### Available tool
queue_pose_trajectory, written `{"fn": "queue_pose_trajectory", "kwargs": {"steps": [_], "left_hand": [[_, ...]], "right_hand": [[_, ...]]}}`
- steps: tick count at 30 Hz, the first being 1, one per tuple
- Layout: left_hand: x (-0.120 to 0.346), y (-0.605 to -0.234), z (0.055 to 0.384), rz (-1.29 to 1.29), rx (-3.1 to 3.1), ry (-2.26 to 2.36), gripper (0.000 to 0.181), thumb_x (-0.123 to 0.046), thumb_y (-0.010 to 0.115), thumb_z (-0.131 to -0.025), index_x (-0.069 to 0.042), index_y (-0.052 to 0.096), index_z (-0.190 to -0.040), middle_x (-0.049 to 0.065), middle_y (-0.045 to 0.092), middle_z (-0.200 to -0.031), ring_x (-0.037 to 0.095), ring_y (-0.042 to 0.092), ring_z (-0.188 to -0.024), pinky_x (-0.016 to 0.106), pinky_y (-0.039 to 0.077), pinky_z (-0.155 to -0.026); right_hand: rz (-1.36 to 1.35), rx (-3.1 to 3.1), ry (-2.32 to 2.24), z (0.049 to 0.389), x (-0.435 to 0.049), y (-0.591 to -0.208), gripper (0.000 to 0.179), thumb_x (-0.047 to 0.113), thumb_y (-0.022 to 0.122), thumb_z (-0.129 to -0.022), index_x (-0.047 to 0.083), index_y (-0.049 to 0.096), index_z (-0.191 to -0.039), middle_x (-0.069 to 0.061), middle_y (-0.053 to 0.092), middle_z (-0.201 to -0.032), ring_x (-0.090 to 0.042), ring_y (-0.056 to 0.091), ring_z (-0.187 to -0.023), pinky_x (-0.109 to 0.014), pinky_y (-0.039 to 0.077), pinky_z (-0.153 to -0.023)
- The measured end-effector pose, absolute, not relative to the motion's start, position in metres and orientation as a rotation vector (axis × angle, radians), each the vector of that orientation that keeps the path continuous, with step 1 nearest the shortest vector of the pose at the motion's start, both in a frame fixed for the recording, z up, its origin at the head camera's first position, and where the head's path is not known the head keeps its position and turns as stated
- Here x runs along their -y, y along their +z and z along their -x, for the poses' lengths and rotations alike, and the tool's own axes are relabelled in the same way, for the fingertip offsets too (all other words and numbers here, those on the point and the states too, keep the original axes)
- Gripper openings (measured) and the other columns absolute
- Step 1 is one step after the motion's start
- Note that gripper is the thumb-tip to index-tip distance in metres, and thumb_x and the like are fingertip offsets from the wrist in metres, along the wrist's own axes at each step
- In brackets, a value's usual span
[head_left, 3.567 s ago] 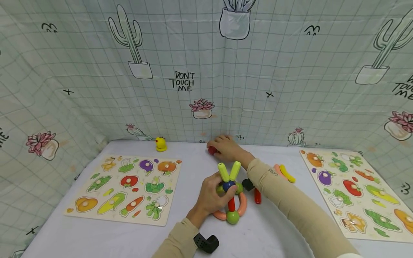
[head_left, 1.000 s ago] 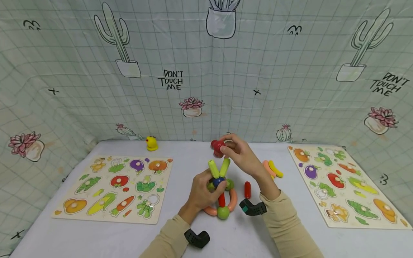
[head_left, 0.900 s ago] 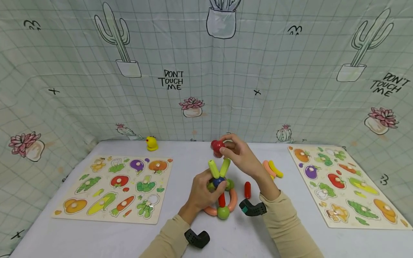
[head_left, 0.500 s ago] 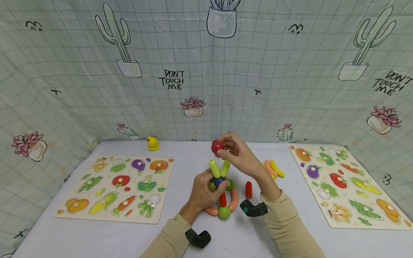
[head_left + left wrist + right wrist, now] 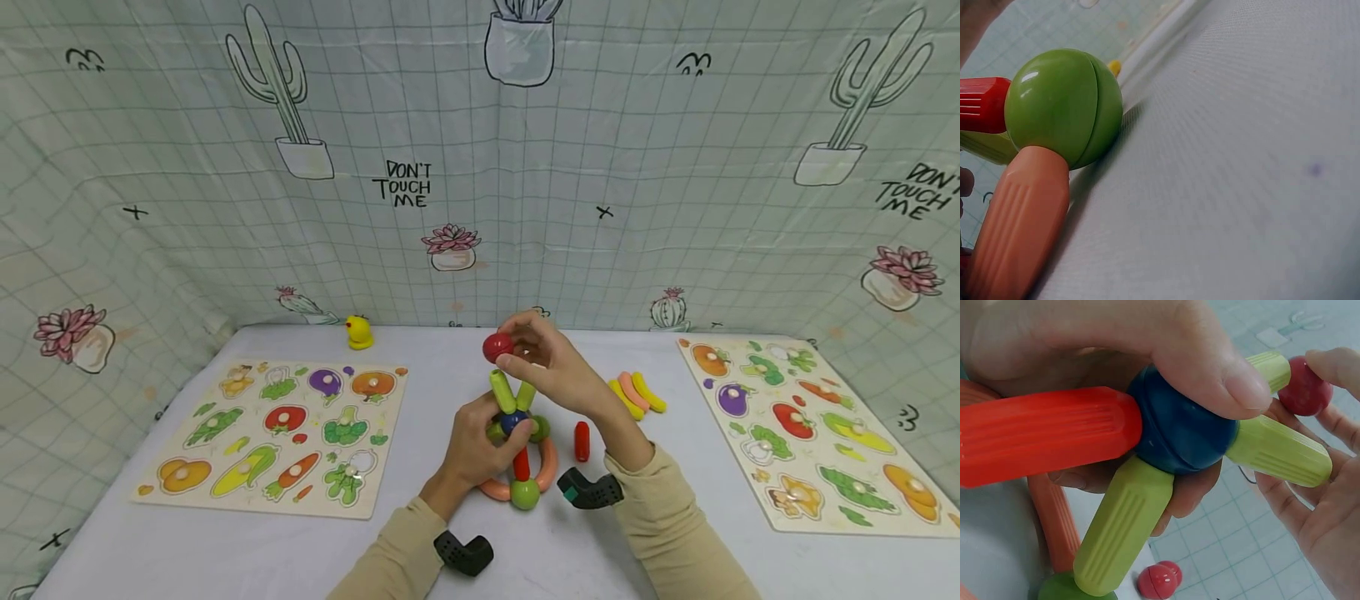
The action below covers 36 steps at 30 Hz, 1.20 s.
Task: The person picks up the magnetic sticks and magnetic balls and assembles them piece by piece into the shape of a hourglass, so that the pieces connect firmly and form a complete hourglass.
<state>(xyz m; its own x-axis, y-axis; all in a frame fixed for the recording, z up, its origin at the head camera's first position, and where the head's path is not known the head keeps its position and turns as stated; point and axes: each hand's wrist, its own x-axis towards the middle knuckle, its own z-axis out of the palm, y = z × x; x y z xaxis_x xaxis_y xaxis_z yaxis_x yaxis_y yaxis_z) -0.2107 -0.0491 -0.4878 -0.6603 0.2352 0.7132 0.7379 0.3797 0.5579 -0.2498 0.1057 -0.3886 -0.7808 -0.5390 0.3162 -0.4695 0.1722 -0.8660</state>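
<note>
My left hand [image 5: 476, 446] grips the blue ball [image 5: 1185, 425] of a toy built from magnetic balls and rods. Two yellow-green rods [image 5: 499, 392] rise from that ball, and a red rod [image 5: 522, 465] joins it to a green ball [image 5: 1060, 106] resting on the table. Curved salmon rods [image 5: 550, 462] form the base. Between thumb and fingertips, my right hand [image 5: 558, 367] pinches a red ball [image 5: 497, 347], close over the left yellow-green rod's tip. In the right wrist view the ball [image 5: 1305, 386] sits right at a rod's end.
Other red balls [image 5: 1159, 580] lie behind the toy. A red rod [image 5: 582, 442] and several yellow and salmon curved rods [image 5: 636, 393] lie to the right. Vegetable puzzle boards flank the table, left [image 5: 247, 454] and right [image 5: 817, 458]. A yellow duck [image 5: 359, 332] stands at the back.
My right hand came back from the table's rear with a red ball, then shifted slightly left and down toward the left rod's tip. My left hand keeps its hold on the toy.
</note>
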Motion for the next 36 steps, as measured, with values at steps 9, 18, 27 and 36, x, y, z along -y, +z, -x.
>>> {"fn": "queue_pose_trajectory", "kwargs": {"steps": [9,18,27,36], "left_hand": [[0.0491,-0.4876,0.2111,0.834,2.122,-1.24,0.037,-0.042,0.052,-0.092,-0.008,0.064,-0.092,0.003,0.067,-0.084,0.01,0.062,-0.074,0.015,0.05,-0.067],[0.0488,-0.4873,0.2123,0.845,2.105,-1.239,0.032,-0.038,0.054,-0.091,-0.008,0.064,-0.092,0.003,0.066,-0.083,0.01,0.062,-0.074,0.016,0.051,-0.068],[0.0489,-0.4869,0.2124,0.84,2.108,-1.247,0.023,-0.031,0.059,-0.087,-0.008,0.063,-0.092,0.003,0.065,-0.083,0.01,0.061,-0.074,0.016,0.05,-0.067],[0.049,-0.4883,0.2117,0.836,2.116,-1.248,0.024,-0.031,0.059,-0.087,-0.008,0.063,-0.092,0.002,0.066,-0.083,0.01,0.061,-0.074,0.015,0.05,-0.068]], "right_hand": [[1.021,-2.395,-1.651,0.2477,-0.1033,-0.3889,0.032,0.015,0.061,-0.091,0.015,0.046,-0.119,-0.005,0.059,-0.117,-0.02,0.058,-0.101,-0.033,0.049,-0.09],[1.041,-2.402,-1.618,0.2447,-0.102,-0.3867,0.032,0.016,0.061,-0.09,0.016,0.047,-0.118,-0.004,0.057,-0.113,-0.021,0.058,-0.097,-0.03,0.05,-0.082],[1.035,-2.387,-1.595,0.2441,-0.1016,-0.3865,0.032,0.019,0.061,-0.091,0.017,0.047,-0.12,-0.004,0.056,-0.113,-0.02,0.06,-0.097,-0.032,0.052,-0.081],[1.023,-2.393,-1.583,0.2439,-0.1011,-0.3871,0.032,0.02,0.062,-0.091,0.018,0.047,-0.12,-0.003,0.057,-0.114,-0.019,0.061,-0.098,-0.035,0.051,-0.083]]}}
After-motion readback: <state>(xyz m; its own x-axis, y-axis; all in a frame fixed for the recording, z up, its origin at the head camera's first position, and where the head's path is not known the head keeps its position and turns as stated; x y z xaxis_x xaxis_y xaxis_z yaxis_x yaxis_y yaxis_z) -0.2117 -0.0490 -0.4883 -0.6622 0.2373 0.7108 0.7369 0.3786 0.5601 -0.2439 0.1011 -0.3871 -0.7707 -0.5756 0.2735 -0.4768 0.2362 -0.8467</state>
